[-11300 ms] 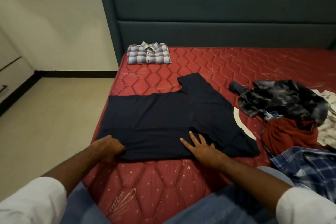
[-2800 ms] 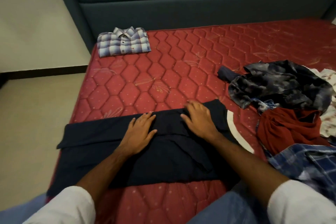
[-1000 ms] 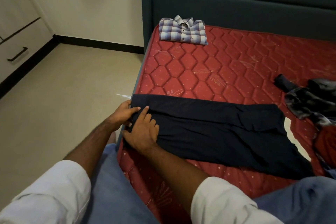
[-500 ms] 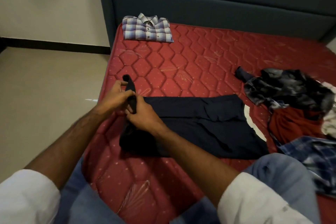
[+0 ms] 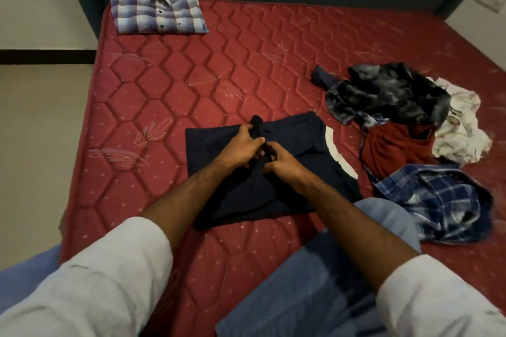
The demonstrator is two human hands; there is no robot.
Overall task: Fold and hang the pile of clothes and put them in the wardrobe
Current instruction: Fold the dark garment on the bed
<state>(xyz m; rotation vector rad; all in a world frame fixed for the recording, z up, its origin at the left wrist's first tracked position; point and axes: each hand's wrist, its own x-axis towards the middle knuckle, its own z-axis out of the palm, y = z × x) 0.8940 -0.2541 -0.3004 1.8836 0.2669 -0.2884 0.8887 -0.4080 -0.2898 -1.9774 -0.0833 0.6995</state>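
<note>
Nearest, both hands meet over the navy shirt [image 5: 295,145] on the bed [image 5: 246,57]. The left hand [image 5: 241,145] and the right hand [image 5: 276,159] each have fingers curled round its lifted end, probably to carry it across for the next fold. Right of it lies the unfolded pile [image 5: 405,123]. Farthest, a folded plaid shirt [image 5: 157,12] waits by the headboard.

No legible text, label, brand, number or sign on any garment, the mattress or the wall; frame checked edge to edge.
</note>
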